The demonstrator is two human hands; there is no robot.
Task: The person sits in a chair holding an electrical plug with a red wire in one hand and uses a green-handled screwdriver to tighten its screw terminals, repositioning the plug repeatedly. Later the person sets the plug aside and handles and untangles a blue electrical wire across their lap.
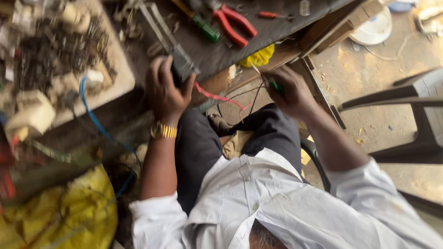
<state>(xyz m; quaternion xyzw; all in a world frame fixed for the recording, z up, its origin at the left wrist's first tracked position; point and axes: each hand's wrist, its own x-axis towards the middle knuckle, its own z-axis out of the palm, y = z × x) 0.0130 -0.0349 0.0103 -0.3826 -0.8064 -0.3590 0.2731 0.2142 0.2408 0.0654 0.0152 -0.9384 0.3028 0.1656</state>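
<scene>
My left hand [162,90], a gold watch on its wrist, grips a small dark grey box-like device [183,64] at the edge of the dark workbench [277,32]. A red wire [217,97] trails from the device toward my right hand. My right hand [290,92] is closed around a small green-handled tool [276,86], with thin black wires [254,99] hanging below it. Both hands are held above my lap, and I wear dark trousers and a white shirt.
Red-handled pliers [235,25], a green-handled screwdriver [205,27] and a small red screwdriver [272,15] lie on the bench. A tray of small metal parts [60,55] sits left, with a blue wire [92,115] and yellow bag [69,216]. A dark chair [415,115] stands right.
</scene>
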